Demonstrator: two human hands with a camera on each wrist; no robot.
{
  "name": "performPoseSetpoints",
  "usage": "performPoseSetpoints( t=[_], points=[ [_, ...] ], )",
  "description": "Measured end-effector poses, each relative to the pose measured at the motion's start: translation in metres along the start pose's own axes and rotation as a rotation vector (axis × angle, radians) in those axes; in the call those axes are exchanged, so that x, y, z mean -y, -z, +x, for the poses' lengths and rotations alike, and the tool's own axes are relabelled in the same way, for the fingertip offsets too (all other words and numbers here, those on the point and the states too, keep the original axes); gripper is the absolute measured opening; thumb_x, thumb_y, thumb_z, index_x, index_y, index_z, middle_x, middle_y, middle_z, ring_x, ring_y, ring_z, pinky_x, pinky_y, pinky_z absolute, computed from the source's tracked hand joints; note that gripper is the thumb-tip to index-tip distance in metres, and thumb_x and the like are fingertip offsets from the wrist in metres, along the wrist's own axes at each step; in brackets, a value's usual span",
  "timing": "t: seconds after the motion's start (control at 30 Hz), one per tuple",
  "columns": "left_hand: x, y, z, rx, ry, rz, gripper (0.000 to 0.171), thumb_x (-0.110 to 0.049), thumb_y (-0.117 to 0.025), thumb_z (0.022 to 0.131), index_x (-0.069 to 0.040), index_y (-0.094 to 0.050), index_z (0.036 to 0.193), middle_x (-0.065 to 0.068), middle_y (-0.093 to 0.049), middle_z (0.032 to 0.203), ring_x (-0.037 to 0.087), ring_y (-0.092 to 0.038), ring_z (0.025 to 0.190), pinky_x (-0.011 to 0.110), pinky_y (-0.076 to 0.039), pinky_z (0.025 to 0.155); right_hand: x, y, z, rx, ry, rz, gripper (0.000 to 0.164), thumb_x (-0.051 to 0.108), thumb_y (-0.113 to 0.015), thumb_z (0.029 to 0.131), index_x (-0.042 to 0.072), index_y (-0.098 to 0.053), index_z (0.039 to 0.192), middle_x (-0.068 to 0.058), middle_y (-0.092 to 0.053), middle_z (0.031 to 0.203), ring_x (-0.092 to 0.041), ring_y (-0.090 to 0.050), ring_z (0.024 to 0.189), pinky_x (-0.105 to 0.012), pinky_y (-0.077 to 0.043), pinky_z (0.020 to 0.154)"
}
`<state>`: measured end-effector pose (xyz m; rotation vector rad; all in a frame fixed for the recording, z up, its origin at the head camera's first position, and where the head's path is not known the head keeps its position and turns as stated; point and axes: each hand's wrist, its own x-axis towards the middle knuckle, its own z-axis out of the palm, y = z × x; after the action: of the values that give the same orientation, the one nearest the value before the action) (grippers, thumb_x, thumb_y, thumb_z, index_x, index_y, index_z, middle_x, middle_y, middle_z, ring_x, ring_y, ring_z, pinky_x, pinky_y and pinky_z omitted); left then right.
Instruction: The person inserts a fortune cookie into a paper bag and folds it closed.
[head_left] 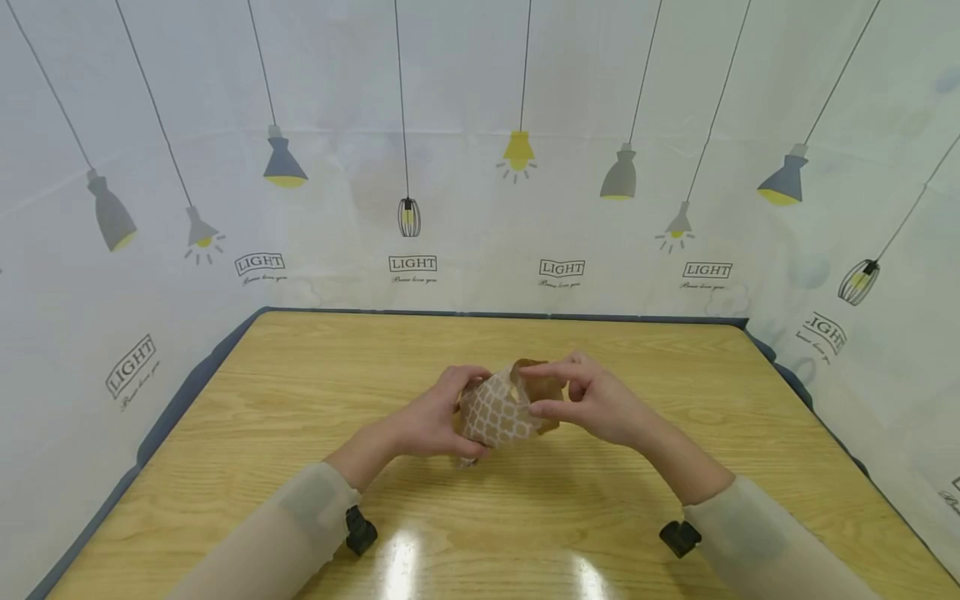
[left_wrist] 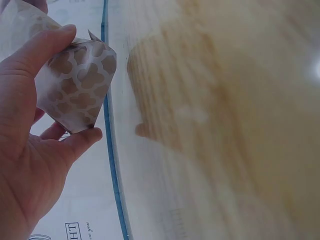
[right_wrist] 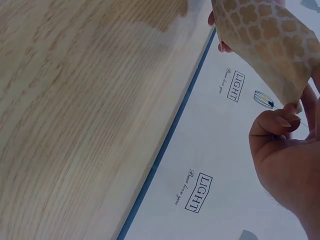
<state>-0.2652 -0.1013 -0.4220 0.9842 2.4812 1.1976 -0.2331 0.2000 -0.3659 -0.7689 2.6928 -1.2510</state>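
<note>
A brown paper bag [head_left: 495, 414] with a white lattice pattern is held tilted above the middle of the table, its mouth toward the right. My left hand [head_left: 427, 415] grips its closed end, thumb on one side and fingers on the other; in the left wrist view that end of the bag [left_wrist: 82, 75] looks creased and folded. At the mouth, my right hand [head_left: 603, 402] has its thumb and index finger on the rim. The right wrist view has the right hand [right_wrist: 290, 145] pinching a corner of the bag [right_wrist: 270, 45]. The inside of the bag is mostly hidden.
The wooden table [head_left: 315, 358] has a dark blue edge along the back and sides. Behind it hangs a white cloth [head_left: 465, 83] printed with lamps and the word LIGHT. Black wrist mounts [head_left: 362, 531] are worn at both sleeve cuffs.
</note>
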Motion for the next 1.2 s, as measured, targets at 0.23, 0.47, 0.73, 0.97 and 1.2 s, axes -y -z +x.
performPoseSetpoints(
  t=[0.23, 0.47, 0.73, 0.97, 1.2],
  points=[
    [-0.0026, -0.0012, 0.0006, 0.006, 0.004, -0.012, 0.107, -0.02, -0.098, 0.081, -0.013, -0.031, 0.165, 0.015, -0.038, 0.158, 0.031, -0.045, 0.145, 0.062, -0.043, 0.127, 0.001, -0.0004, 0.0011, 0.028, -0.018, 0.014, 0.046, 0.029, -0.083, 0.1, 0.022, -0.074, 0.144, -0.009, -0.046, 0.107, -0.023, -0.041, 0.079, -0.027, -0.043, 0.062],
    [-0.0014, -0.0026, -0.0001, 0.0, 0.008, -0.012, 0.107, -0.021, -0.099, 0.081, -0.012, -0.032, 0.164, 0.015, -0.039, 0.157, 0.03, -0.045, 0.145, 0.063, -0.043, 0.127, -0.0001, -0.0018, 0.0023, 0.029, -0.039, -0.013, 0.046, 0.034, -0.083, 0.1, 0.025, -0.074, 0.144, -0.007, -0.046, 0.106, -0.023, -0.042, 0.083, -0.028, -0.043, 0.063],
    [-0.0021, -0.0045, 0.0012, 0.001, 0.009, -0.002, 0.107, -0.023, -0.098, 0.081, -0.011, -0.032, 0.164, 0.015, -0.039, 0.159, 0.03, -0.046, 0.145, 0.06, -0.045, 0.126, -0.0006, -0.001, 0.0013, 0.029, -0.054, 0.0, 0.044, 0.032, -0.083, 0.1, 0.023, -0.075, 0.143, -0.008, -0.046, 0.107, -0.023, -0.042, 0.082, -0.029, -0.044, 0.064],
    [-0.003, -0.0057, 0.0012, 0.011, 0.013, -0.018, 0.107, -0.023, -0.098, 0.082, -0.01, -0.031, 0.165, 0.015, -0.037, 0.16, 0.03, -0.044, 0.145, 0.061, -0.044, 0.126, -0.0018, -0.0028, 0.0003, 0.027, -0.035, 0.006, 0.042, 0.03, -0.082, 0.101, 0.021, -0.076, 0.142, -0.009, -0.047, 0.106, -0.023, -0.042, 0.083, -0.029, -0.044, 0.066],
    [-0.0031, -0.0061, 0.0014, -0.028, 0.03, -0.027, 0.11, -0.023, -0.098, 0.081, -0.006, -0.029, 0.165, 0.018, -0.037, 0.16, 0.032, -0.046, 0.145, 0.06, -0.046, 0.125, -0.0011, 0.0051, -0.0033, -0.019, -0.026, -0.017, 0.042, 0.034, -0.081, 0.101, 0.026, -0.076, 0.142, -0.009, -0.06, 0.113, -0.019, -0.046, 0.077, -0.027, -0.046, 0.062]
  ],
)
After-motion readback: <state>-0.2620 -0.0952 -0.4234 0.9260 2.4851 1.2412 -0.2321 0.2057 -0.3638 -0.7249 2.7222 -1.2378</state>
